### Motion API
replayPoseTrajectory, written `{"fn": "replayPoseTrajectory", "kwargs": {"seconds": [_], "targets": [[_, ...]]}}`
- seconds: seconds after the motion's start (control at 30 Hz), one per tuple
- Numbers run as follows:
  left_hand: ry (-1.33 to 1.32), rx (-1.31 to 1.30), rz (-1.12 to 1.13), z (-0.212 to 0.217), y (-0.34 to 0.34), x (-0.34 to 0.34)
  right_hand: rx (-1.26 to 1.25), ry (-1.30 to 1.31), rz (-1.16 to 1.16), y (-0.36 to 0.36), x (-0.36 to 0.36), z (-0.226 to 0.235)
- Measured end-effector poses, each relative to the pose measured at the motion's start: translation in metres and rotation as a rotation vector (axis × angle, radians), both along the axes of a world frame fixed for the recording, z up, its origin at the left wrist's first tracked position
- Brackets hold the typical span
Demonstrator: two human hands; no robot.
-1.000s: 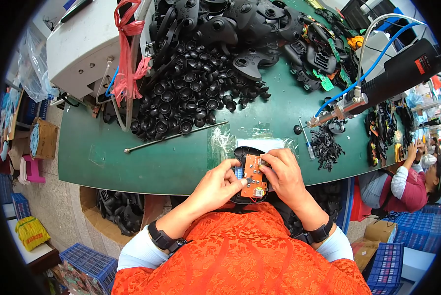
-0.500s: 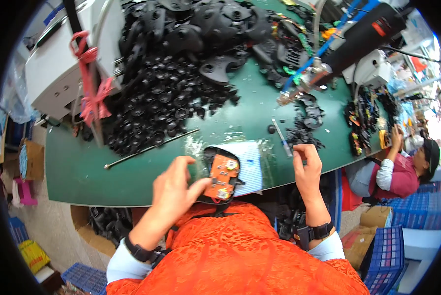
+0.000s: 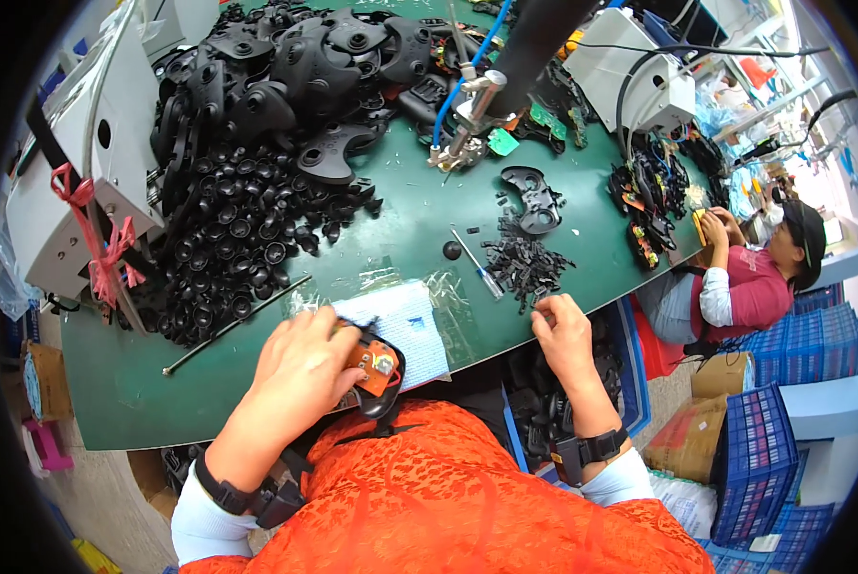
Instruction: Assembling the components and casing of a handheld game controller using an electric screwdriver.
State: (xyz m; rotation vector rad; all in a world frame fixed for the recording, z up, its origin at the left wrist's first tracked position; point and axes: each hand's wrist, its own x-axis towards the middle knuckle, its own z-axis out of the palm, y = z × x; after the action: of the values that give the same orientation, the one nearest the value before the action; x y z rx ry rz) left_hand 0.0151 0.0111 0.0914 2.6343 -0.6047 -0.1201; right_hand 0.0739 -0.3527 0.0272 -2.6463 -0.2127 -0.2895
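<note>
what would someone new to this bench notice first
The bright orange garment filling the lower middle probably grabs the eye first. Next come the black controller shells piled along the far side, with a heap of small black cups at left. Between them and the garment, the left hand covers part of an orange circuit board.

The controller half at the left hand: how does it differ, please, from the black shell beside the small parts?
The controller half holds an orange circuit board; the black shell shows none. The left hand partly covers the controller half; the black shell lies farther back on the green table, with no hand on it. Both have black casing.
</note>
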Motion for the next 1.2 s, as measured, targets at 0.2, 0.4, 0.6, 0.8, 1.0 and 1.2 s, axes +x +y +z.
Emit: {"fn": "replayPoseTrajectory", "kwargs": {"seconds": [0.2, 0.4, 0.6, 0.8, 1.0, 1.2], "targets": [[0.073, 0.02, 0.291, -0.016, 0.002, -0.021, -0.082, -0.097, 0.043, 0.014, 0.002, -0.013], [-0.04, -0.095, 0.301, -0.012, 0.001, -0.014, 0.016, 0.018, 0.064, 0.015, -0.002, -0.012], [0.082, -0.289, 0.341, -0.027, 0.0, -0.012, 0.153, 0.289, 0.216, 0.039, 0.001, 0.018], [0.105, -0.296, 0.409, -0.029, -0.013, -0.015, 0.004, 0.28, 0.483, 0.074, 0.008, 0.018], [0.162, -0.314, 0.481, -0.033, -0.015, -0.021, -0.078, 0.422, 0.385, 0.078, 0.019, 0.016], [0.189, -0.353, 0.482, -0.036, -0.012, -0.024, 0.175, 0.254, 0.26, 0.066, 0.004, 0.003]]}}
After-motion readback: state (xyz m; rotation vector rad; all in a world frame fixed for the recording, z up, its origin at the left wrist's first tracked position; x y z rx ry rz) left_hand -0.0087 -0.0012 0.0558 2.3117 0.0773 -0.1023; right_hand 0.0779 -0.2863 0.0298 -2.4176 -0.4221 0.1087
